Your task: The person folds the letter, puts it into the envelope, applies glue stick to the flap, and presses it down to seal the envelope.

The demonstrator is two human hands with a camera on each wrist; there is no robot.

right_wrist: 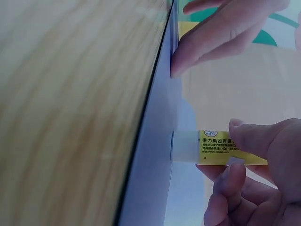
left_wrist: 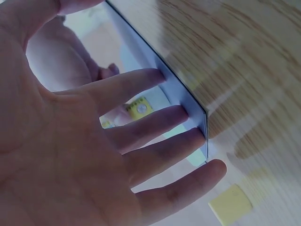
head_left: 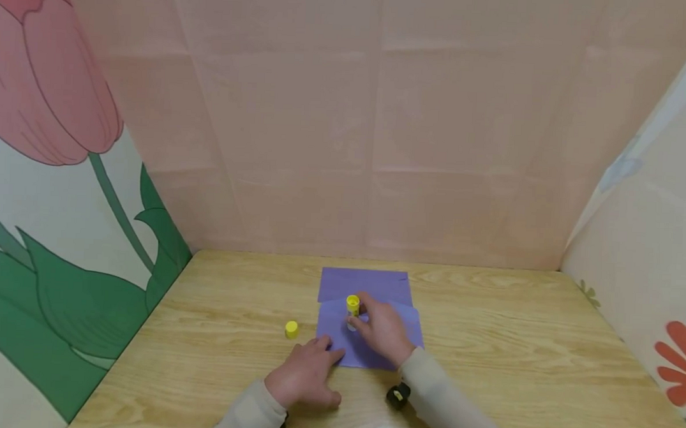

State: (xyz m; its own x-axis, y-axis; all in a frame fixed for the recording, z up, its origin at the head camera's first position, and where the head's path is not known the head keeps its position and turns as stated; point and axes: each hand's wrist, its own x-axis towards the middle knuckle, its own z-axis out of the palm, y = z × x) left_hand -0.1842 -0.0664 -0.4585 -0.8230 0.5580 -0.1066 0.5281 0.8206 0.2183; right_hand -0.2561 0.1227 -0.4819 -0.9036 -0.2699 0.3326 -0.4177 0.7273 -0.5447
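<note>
My right hand (head_left: 385, 331) grips a yellow glue stick (head_left: 353, 307) upright, its white end down against a purple paper envelope (head_left: 371, 356). In the right wrist view the glue stick's (right_wrist: 221, 147) white end meets the purple surface, with thumb and fingers around the yellow label. My left hand (head_left: 307, 373) rests its spread fingertips on the envelope's near left edge. The left wrist view shows those fingers straight and apart on the paper (left_wrist: 193, 117). A yellow cap (head_left: 291, 330) stands on the table left of the envelope, just beyond the left fingers.
The wooden table (head_left: 498, 336) ends at a pinkish cloth backdrop (head_left: 375, 126). The envelope's flap (head_left: 365, 284) lies spread toward the back. Printed panels with a tulip (head_left: 55, 80) and a red flower (head_left: 681, 363) flank the sides.
</note>
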